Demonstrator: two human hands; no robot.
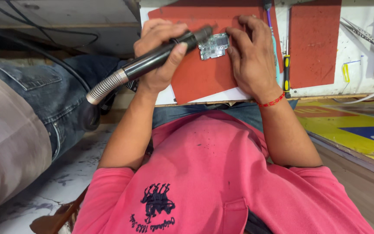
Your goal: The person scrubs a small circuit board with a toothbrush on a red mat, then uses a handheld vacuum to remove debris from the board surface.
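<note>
Your work surface is a red rectangular mat [204, 78] lying on a white bench top [325, 82], and its near edge runs just above your lap. A second red mat [313, 41] sits at three o'clock from your hands, with a strip of bare white bench between the two. In that strip lie a yellow-and-black handled screwdriver [286, 71] and a thin teal-handled tool [275, 52], both just beside your right wrist, so there is little room on that side. Further toward three o'clock, silver metal tweezers [366, 35] rest well apart from you. At nine o'clock another person's blue-jeaned leg [53, 93] crowds the bench edge.

Your left hand [159, 54] is wrapped firmly around a black cylindrical hot-air handpiece [165, 54], thumb pressed along its barrel; its ribbed silver hose [104, 86] trails off toward eight o'clock. The nozzle end points toward three o'clock and reaches the left edge of the board.

Your right hand [252, 56] lies palm down, fingers curled narrow, with the fingertips [231, 43] pressing the right edge of a small green rectangular circuit board [214, 45]. A red thread band [271, 102] circles that wrist.

The board lies flat on the mat between your two hands, near twelve o'clock, populated side up with small silver parts showing; finer detail is too small to tell.
</note>
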